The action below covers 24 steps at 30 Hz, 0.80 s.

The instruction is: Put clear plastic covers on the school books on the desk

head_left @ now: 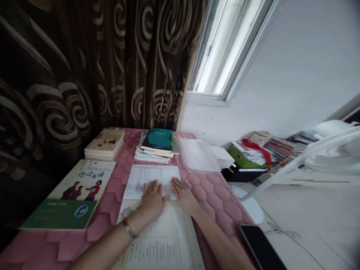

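Observation:
An open book (pixel 157 232) with printed pages lies in front of me on a pink padded cover. My left hand (pixel 153 198) rests flat on its upper page (pixel 140 178), fingers stretched forward; a silver bangle (pixel 129 228) circles that wrist. On the right part of the same page lies my right hand (pixel 182 193), its fingers also laid out flat. Neither hand holds anything. Parts of the page are hidden beneath the hands and forearms.
Left stand a large green-and-white book (pixel 73 191) and a book stack (pixel 105 142). Behind are a teal-topped pile (pixel 158 140) and clear plastic sheets (pixel 198 153). A phone (pixel 261 245) lies at the right edge; beyond it is a white fan (pixel 281 168).

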{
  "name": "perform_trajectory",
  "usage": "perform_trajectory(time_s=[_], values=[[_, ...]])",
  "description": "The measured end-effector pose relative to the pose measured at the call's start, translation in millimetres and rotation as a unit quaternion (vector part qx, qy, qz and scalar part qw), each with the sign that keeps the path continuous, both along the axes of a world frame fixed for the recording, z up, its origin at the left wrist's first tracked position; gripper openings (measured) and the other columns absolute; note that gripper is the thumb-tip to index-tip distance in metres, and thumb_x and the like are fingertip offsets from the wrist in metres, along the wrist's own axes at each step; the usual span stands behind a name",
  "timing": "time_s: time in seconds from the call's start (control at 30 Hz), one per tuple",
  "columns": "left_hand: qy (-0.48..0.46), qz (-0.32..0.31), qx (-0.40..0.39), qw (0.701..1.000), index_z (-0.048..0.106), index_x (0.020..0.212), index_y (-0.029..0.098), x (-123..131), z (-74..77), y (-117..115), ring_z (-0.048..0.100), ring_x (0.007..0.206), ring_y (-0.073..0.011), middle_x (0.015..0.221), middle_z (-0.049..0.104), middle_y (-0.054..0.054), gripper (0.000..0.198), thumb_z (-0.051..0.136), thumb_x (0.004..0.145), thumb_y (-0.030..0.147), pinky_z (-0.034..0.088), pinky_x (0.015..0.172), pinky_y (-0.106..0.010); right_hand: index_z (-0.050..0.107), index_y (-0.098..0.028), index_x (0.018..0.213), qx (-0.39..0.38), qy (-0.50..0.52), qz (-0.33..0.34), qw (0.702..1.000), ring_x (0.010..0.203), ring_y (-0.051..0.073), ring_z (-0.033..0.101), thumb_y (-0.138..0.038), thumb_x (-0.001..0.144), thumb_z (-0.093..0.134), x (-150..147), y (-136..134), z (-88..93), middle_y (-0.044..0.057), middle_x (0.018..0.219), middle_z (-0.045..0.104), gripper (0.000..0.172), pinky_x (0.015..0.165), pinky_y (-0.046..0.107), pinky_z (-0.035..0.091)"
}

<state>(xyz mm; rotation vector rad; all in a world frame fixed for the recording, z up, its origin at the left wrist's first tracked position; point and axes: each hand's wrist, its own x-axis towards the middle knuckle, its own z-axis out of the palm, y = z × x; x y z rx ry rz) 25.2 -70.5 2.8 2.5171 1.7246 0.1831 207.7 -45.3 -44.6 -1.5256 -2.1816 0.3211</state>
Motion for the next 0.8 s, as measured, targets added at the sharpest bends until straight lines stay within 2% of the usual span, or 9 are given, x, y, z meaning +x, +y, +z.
perform_trajectory(time_s=[0.07,0.13,0.33,0.43,0.53,0.6,0.67,0.73,0.8], values=[[-0.006,0.004,0.003,1.0,0.051,0.136,0.013,7.7,-3.9,-2.2,0.038,0.138,-0.0299,0.148,0.042,-0.018,0.047,0.044,0.093,0.029,0.026,0.113,-0.054,0.054,-0.006,0.132,0.007,-0.006,0.006,1.0,0.137,0.023,0.039,-0.026,0.099,0.03,-1.5,-1.2,-0.2,0.018,0.142,0.048,0.046,0.114,0.046,0.033],[-0.006,0.006,0.008,1.0,0.049,0.138,0.013,5.1,-8.8,-4.2,0.036,0.139,-0.03,0.15,0.04,-0.018,0.048,0.046,0.092,0.028,0.027,0.113,-0.052,0.054,-0.006,0.133,0.012,-0.016,0.01,1.0,0.137,0.023,0.039,-0.026,0.099,0.03,-6.2,-3.7,0.1,0.018,0.143,0.047,0.045,0.114,0.046,0.033],[0.012,0.021,0.02,0.999,0.051,0.137,0.014,-29.5,-16.1,-13.3,0.038,0.137,-0.031,0.149,0.041,-0.017,0.047,0.045,0.092,0.026,0.029,0.112,-0.052,0.053,-0.007,0.134,0.025,-0.028,0.014,0.999,0.137,0.023,0.039,-0.025,0.099,0.031,-39.8,-16.0,-1.9,0.017,0.144,0.047,0.045,0.114,0.045,0.032],[0.011,0.025,0.024,0.999,0.051,0.136,0.012,-33.8,-15.9,-15.6,0.038,0.137,-0.0315,0.148,0.041,-0.018,0.047,0.044,0.092,0.026,0.028,0.112,-0.052,0.053,-0.007,0.134,0.02,-0.024,0.007,0.999,0.138,0.023,0.038,-0.024,0.098,0.031,-50.9,-20.1,-3.3,0.017,0.144,0.046,0.045,0.115,0.046,0.031],[-0.005,-0.009,0.023,1.0,0.048,0.138,0.008,-21.1,-14.0,-11.3,0.037,0.138,-0.0296,0.149,0.039,-0.019,0.05,0.042,0.092,0.027,0.027,0.114,-0.049,0.055,-0.006,0.132,0.012,-0.005,0.014,1.0,0.137,0.023,0.04,-0.021,0.097,0.032,-49.0,-18.8,0.0,0.017,0.143,0.048,0.044,0.114,0.043,0.031],[-0.016,-0.049,0.019,0.998,0.046,0.139,0.008,-6.5,-11.2,-5.8,0.036,0.139,-0.0274,0.15,0.039,-0.018,0.051,0.041,0.092,0.026,0.026,0.115,-0.046,0.06,-0.01,0.127,0.004,0.024,0.023,0.999,0.13,0.021,0.047,-0.018,0.096,0.032,-41.1,-14.3,6.8,0.015,0.137,0.055,0.042,0.111,0.039,0.036],[-0.019,-0.066,0.011,0.998,0.048,0.138,0.008,8.3,-7.8,-0.3,0.038,0.137,-0.0283,0.148,0.041,-0.019,0.051,0.042,0.092,0.029,0.029,0.113,-0.045,0.067,-0.015,0.114,-0.016,0.042,0.01,0.999,0.116,0.018,0.058,-0.017,0.095,0.036,-30.2,-6.8,16.6,0.01,0.122,0.065,0.036,0.104,0.034,0.043],[-0.019,-0.053,0.009,0.998,0.054,0.133,0.01,19.7,-5.1,3.3,0.042,0.134,-0.0314,0.145,0.045,-0.02,0.05,0.045,0.091,0.034,0.032,0.11,-0.047,0.071,-0.018,0.096,-0.043,0.019,-0.048,0.998,0.102,0.017,0.063,-0.019,0.092,0.047,-19.5,2.9,26.6,0.007,0.105,0.071,0.024,0.094,0.03,0.047],[-0.024,-0.035,0.012,0.999,0.057,0.132,0.013,25.9,-4.8,4.3,0.044,0.132,-0.0338,0.143,0.047,-0.021,0.05,0.049,0.089,0.039,0.033,0.108,-0.049,0.069,-0.018,0.086,-0.066,-0.022,-0.12,0.99,0.095,0.018,0.064,-0.022,0.087,0.058,-11.8,13.6,33.9,0.007,0.097,0.071,0.013,0.086,0.027,0.048]])
